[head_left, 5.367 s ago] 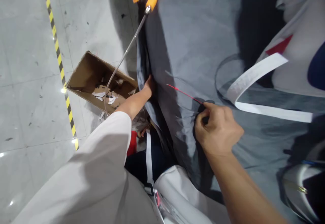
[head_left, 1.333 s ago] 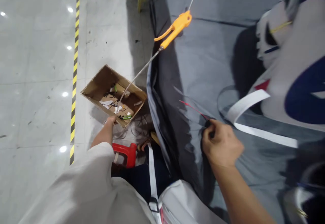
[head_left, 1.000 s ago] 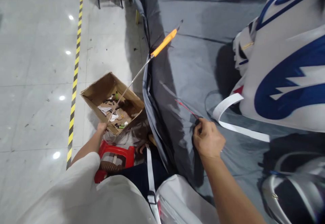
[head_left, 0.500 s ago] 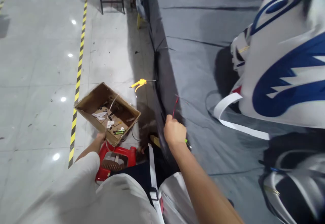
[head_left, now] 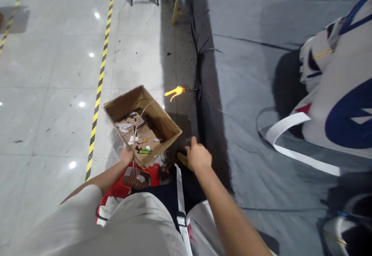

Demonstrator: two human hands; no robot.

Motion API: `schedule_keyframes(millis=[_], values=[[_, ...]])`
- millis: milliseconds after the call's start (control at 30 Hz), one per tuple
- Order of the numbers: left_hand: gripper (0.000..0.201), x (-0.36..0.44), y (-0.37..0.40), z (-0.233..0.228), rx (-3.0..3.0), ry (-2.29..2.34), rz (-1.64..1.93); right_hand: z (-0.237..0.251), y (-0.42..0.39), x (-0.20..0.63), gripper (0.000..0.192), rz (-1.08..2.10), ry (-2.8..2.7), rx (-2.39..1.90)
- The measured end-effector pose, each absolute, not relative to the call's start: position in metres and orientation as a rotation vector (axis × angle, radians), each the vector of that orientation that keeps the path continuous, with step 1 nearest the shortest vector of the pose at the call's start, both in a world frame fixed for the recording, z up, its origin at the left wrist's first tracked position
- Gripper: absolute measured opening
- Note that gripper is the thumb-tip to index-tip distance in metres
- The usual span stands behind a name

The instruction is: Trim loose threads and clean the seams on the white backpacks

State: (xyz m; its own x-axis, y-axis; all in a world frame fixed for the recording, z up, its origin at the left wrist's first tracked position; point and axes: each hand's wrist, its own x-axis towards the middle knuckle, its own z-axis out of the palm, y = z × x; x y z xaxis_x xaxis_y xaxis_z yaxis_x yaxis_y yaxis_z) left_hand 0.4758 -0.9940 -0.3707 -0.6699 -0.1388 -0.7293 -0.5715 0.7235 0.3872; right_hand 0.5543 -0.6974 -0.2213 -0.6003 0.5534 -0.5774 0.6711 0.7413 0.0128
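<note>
Left hand (head_left: pixel 126 157) sits at the near edge of the cardboard box (head_left: pixel 162 122) on the floor, fingers curled on the rim, just above the red stool (head_left: pixel 122 184); right hand (head_left: pixel 199 157) hovers loosely open beside the grey fabric (head_left: pixel 247 93), holding nothing; orange air gun (head_left: pixel 176 91) hangs just past the box.

My left hand (head_left: pixel 126 157) grips the near corner of the box (head_left: pixel 162 122), an open brown cardboard carton sitting skewed on the floor beside a red stool (head_left: pixel 120 186). Inside it lie paper scraps and small bits, one of them green. A thin clear hose (head_left: pixel 139 122) arcs up out of the box to the yellow air gun (head_left: pixel 175 91), which hangs just beyond its far corner.
</note>
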Motion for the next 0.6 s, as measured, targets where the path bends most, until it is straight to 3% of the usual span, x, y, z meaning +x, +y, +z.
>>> schedule_keyframes(millis=[100,233,433,600], values=[[0.020,0.504,-0.998,-0.337,-0.404,2.216,0.843,-0.225,-0.733,0.543,0.040,-0.534,2.354,0.816],[0.025,0.528,-1.008,-0.286,-0.239,2.182,0.918,-0.213,-0.763,0.529,0.041,-0.664,2.392,0.829],[0.037,0.528,-1.028,-0.236,-0.019,2.171,1.005,-0.181,-0.722,0.539,0.053,-0.008,2.813,1.012],[0.036,0.528,-1.045,-0.224,0.029,2.202,0.988,-0.165,-0.720,0.548,0.049,0.110,2.921,0.891]])
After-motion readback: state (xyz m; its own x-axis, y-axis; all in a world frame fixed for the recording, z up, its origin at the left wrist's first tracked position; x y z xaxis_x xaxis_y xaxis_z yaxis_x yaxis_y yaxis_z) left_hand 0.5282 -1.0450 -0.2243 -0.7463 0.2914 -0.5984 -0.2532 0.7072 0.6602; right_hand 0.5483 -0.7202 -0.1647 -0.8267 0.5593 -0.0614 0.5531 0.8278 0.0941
